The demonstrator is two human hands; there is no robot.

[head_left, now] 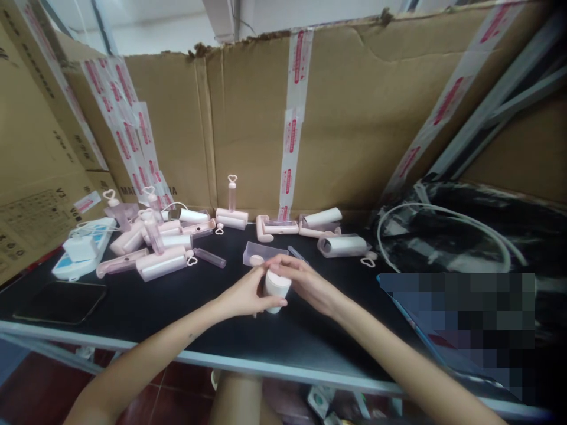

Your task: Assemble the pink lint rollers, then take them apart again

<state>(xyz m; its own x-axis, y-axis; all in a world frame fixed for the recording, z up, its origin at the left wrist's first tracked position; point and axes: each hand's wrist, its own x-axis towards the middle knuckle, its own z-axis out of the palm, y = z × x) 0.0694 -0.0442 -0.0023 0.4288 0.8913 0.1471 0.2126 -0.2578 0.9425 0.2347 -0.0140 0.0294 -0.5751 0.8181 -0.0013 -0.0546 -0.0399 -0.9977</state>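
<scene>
Near the middle of the table, a short white cylinder (277, 289), rather like a lint roller's roll, tilts between my two hands. My left hand (246, 293) is closed around its side, with the thumb across the front. At the top rim, the fingers of my right hand (302, 276) are bent and pressed together against it, partly hiding its far end. Just behind my hands lies a clear pinkish plastic cover (254, 252) with a small pale pink round piece. A thin dark strip (297, 254) lies beside it.
Pink lint rollers (162, 265) with heart-ended handles crowd the left rear of the black table (177, 319). More rollers (343, 245) lie at right rear. A power strip (84, 251), a phone (61, 301) and a coiled white cable (443, 208) flank them. Cardboard (248, 130) walls the back.
</scene>
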